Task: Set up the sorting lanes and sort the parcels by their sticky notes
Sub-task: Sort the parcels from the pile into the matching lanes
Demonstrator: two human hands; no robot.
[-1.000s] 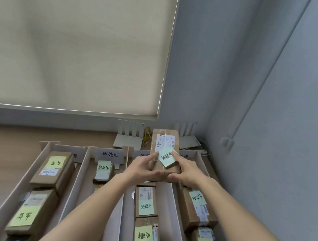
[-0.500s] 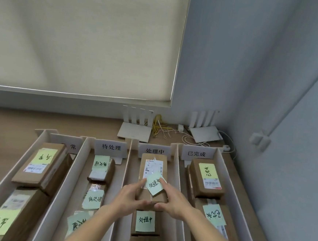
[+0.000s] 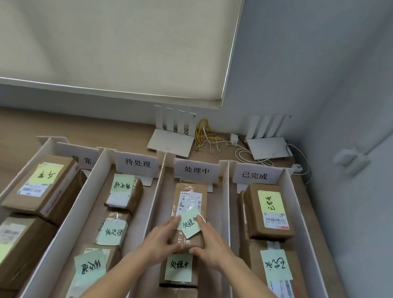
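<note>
The parcel [image 3: 189,216] in hand lies at the far end of the third lane [image 3: 222,221], lengthwise, just under the sign [image 3: 196,170] reading 处理中. Its green sticky note [image 3: 190,224] appears to carry the same three characters, though it sits askew and a finger covers part of it. The left hand [image 3: 160,242] grips the near left corner of the parcel with fingers curled over the top, and the right hand [image 3: 211,244] grips the near right corner the same way, one fingertip at the note's edge. Whether the parcel rests fully on the lane floor or is held a touch above it cannot be told from this angle.

Nearer in the same lane sits a second parcel [image 3: 179,268] with a matching note, and a third lies below it at the frame's edge.

As for progress, the lanes look fully set up: four white dividers, each headed by a printed sign. The first lane [image 3: 19,172] holds two large boxes, the second lane [image 3: 150,204] three parcels, the fourth lane [image 3: 297,203] at least two, and the notes that can be read seem to match their signs. So the sorting is well along; this placement looks nearly finished, needing only release. Any unsorted parcels would be out of view, so what remains is unknown.
</note>
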